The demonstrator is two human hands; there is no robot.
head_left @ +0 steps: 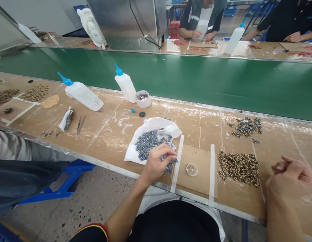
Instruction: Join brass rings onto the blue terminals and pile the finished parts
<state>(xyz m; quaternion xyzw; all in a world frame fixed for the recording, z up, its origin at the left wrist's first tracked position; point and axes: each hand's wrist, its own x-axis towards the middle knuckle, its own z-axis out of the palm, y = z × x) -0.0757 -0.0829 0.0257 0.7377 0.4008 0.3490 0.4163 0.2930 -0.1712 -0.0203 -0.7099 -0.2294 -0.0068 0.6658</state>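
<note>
My left hand [158,159] is over a heap of small blue parts [147,143] on a white cloth [132,153]. Its thumb and forefinger pinch together, with a small blue part [175,160] at their tips. My right hand [289,178] is held at the right, beside a pile of small brass-and-dark parts [239,168]. Its fingers are curled; whatever they hold, if anything, is hidden. Between the two piles, a small round clear dish [191,169] with a thin upright pin sits on a cardboard sheet [196,154] edged by white tape strips.
Behind the cloth stand a white squeeze bottle [125,85] and a tape roll [143,99]; another bottle [82,95] leans at left near tweezers [81,125]. More blue-and-brass parts [246,127] lie back right. A green belt [196,80] runs behind; people sit across and at left.
</note>
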